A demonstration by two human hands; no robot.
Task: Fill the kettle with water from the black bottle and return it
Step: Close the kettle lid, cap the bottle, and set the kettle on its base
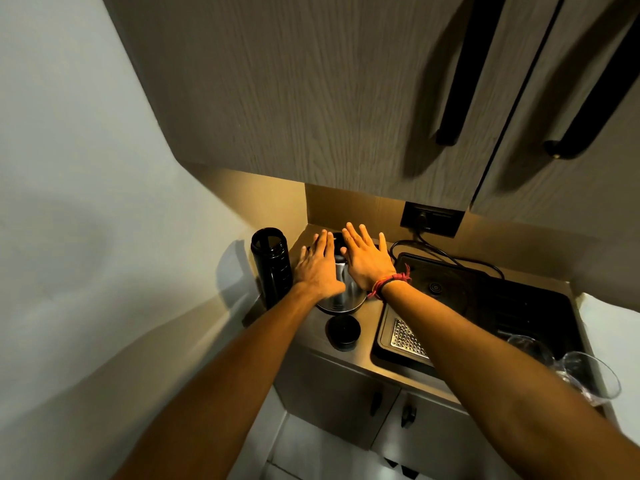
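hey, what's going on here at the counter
A person is reaching both hands out over a steel kettle on a small kitchen counter. The left hand and right hand are open and flat, gripping nothing. A black bottle stands uncapped left of the kettle, and its black cap lies on the counter in front.

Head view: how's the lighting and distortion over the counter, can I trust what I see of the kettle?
Head view: warm under-cabinet light, dim elsewhere; wide-angle bending stretches the cabinets and forearms. The kettle is mostly hidden under the open left hand and right hand. The black bottle is dark but sharp, casting a shadow on the wall; the black cap loses detail.
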